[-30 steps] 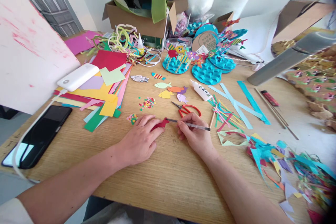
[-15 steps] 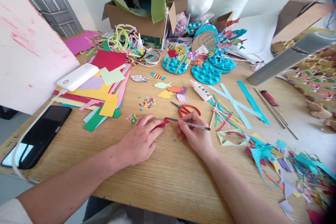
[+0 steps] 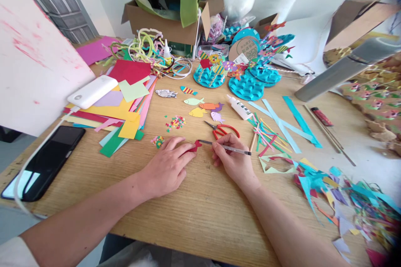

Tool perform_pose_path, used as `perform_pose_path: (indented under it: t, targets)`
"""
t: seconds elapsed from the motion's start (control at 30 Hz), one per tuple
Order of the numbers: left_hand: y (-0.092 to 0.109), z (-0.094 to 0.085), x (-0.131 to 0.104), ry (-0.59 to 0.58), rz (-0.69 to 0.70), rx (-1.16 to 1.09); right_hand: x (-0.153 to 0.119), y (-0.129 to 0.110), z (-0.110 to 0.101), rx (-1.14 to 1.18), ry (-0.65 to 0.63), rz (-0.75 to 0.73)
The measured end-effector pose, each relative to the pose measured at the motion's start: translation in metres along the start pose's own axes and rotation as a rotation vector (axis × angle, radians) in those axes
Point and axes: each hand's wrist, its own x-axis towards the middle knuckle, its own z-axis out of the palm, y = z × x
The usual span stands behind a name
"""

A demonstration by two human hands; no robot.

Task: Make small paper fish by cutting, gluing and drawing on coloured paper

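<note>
My left hand (image 3: 167,164) rests on the table with its fingers over a small red paper fish (image 3: 197,146), holding it down. Only the tail end of that fish shows; the fingers hide the rest. In my right hand (image 3: 233,156) a slim pen (image 3: 233,149) is pinched between thumb and fingers, its dark tip at the fish's tail. Just beyond that hand lie red-handled pliers (image 3: 222,128). Paper confetti dots (image 3: 176,123) are heaped past my left fingers, with a second small pile (image 3: 157,141) beside them.
Cut paper fish (image 3: 198,112) and a white glue bottle (image 3: 240,107) lie farther back. Coloured paper (image 3: 130,69) and a phone (image 3: 46,162) are at left. Paper strips (image 3: 272,133), scraps (image 3: 338,192) and a grey bottle (image 3: 341,71) occupy the right. Blue egg-tray discs (image 3: 246,88) stand behind.
</note>
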Motion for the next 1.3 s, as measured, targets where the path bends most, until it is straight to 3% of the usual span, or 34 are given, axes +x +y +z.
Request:
perform_pose_path:
  t: [0.6, 1.3]
  targets:
    - [-0.0001, -0.0002, 0.0006, -0.006, 0.0, 0.006, -0.0001, -0.0036, -0.0004, 0.024, -0.073, 0.008]
    - [-0.0002, 0.0004, -0.0003, -0.006, 0.003, 0.018, 0.0008, 0.0005, 0.0007, 0.036, -0.001, -0.018]
